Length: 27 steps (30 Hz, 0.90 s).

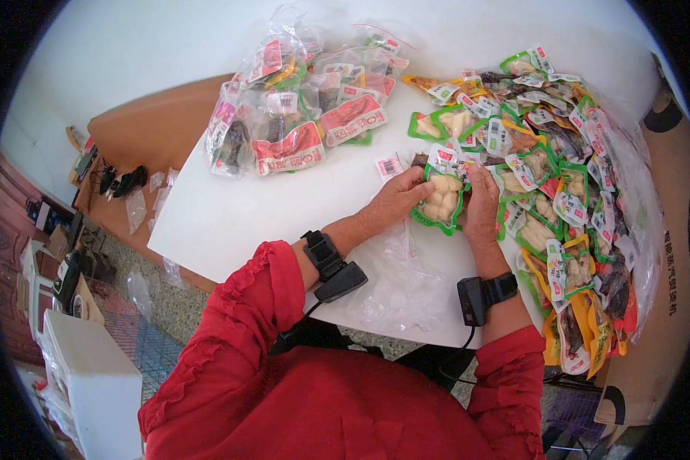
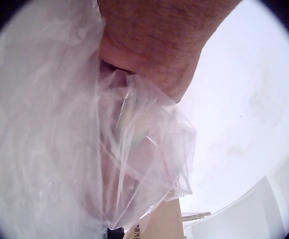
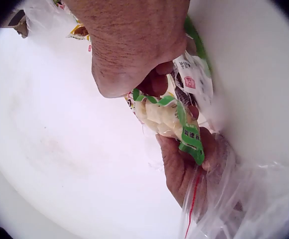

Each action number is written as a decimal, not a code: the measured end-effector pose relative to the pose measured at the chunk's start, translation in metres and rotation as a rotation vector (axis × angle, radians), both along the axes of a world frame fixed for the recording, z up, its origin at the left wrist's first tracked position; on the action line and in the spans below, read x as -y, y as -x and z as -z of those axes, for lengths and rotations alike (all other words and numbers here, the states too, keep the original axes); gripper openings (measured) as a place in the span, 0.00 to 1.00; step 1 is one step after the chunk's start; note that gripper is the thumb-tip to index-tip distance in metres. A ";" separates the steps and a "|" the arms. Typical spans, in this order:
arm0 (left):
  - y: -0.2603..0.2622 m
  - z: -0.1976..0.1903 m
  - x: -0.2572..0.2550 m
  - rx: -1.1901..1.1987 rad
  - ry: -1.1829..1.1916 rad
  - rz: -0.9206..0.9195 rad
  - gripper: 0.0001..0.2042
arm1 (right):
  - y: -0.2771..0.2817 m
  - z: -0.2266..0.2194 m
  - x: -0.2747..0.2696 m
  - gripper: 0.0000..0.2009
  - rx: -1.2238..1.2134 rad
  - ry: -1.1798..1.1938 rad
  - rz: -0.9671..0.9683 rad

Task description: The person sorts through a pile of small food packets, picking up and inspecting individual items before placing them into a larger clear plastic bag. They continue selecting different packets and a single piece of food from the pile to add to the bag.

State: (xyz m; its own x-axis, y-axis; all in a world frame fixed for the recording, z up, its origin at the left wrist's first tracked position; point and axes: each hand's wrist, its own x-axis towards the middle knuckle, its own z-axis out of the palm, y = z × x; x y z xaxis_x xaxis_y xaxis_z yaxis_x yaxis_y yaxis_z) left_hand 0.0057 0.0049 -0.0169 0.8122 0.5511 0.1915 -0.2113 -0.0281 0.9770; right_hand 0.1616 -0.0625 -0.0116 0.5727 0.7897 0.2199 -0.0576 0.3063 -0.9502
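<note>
A green-edged clear packet of pale, rounded food pieces (image 1: pixel 441 201) is held between both hands over the white table (image 1: pixel 230 222). My left hand (image 1: pixel 395 201) grips its left side, thumb across the front. My right hand (image 1: pixel 481 201) holds its right edge, its curled fingers at the packet's end in the right wrist view. A clear zip bag (image 3: pixel 191 201) with a red strip lies over part of the left hand there. In the left wrist view the clear bag (image 2: pixel 149 149) covers the left fingers. Part of a dark packet (image 3: pixel 184 92) with a white label shows behind the pale one.
Many food packets (image 1: pixel 567 207) with green or yellow edges are heaped at the right. Filled clear bags with red-printed labels (image 1: pixel 287 149) stand at the back left. Loose clear plastic (image 1: pixel 402 295) lies at the table's front edge. A cardboard box (image 1: pixel 659 307) stands at far right.
</note>
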 end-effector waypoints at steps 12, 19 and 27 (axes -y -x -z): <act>0.002 -0.008 0.005 0.012 0.010 0.004 0.12 | 0.008 -0.006 0.001 0.13 -0.006 -0.022 0.042; 0.002 -0.006 0.004 0.054 0.015 0.059 0.14 | 0.002 -0.003 0.002 0.13 0.043 -0.018 0.022; 0.002 -0.005 0.002 0.004 -0.021 0.021 0.14 | 0.011 -0.010 0.003 0.14 0.029 -0.027 0.055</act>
State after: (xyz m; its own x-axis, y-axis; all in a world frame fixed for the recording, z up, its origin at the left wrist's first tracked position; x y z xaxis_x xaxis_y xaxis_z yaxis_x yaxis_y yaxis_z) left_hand 0.0041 0.0027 -0.0116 0.8227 0.5300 0.2057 -0.2155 -0.0441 0.9755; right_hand 0.1505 -0.0659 -0.0011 0.6084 0.7504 0.2583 -0.0120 0.3341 -0.9425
